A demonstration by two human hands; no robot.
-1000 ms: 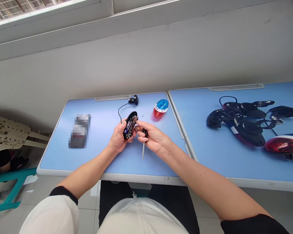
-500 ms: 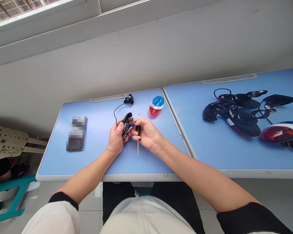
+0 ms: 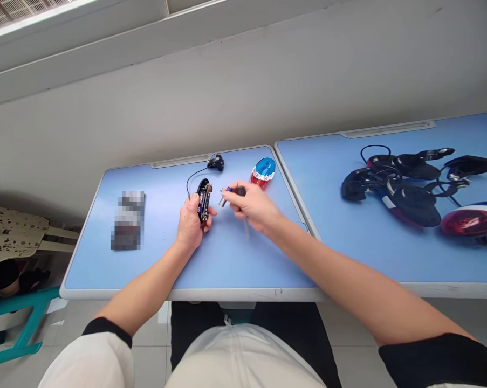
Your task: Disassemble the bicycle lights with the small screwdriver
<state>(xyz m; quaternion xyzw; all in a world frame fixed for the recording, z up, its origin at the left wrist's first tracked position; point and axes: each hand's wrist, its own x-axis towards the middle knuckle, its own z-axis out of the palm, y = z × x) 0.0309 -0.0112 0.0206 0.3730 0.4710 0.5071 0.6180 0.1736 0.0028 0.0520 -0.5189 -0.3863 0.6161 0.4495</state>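
Observation:
My left hand (image 3: pixel 189 225) is closed round a black oval battery housing (image 3: pixel 203 202), held upright with its open side facing right. Inside it a dark blue battery shows, along with metal contacts. A thin black cable runs from the housing to a small black clamp-like part (image 3: pixel 216 163) at the table's back. To the right, apart from the housing, my right hand (image 3: pixel 253 205) pinches a small blue and silver battery (image 3: pixel 225 196). A screwdriver is also tucked in this hand, its black handle (image 3: pixel 240 191) partly hidden by the fingers and its shaft blurred, pointing down.
Behind my right hand lies a blue, white and red shell (image 3: pixel 263 172). A pixelated packet-like item (image 3: pixel 128 221) is on the left. On the right-hand table sit several black and red lamp-like units (image 3: pixel 413 202) with cables. A seam divides the two blue tables.
My right hand has moved right and slightly up, away from the housing, with the battery and screwdriver in it. The left hand has shifted a little left with the housing.

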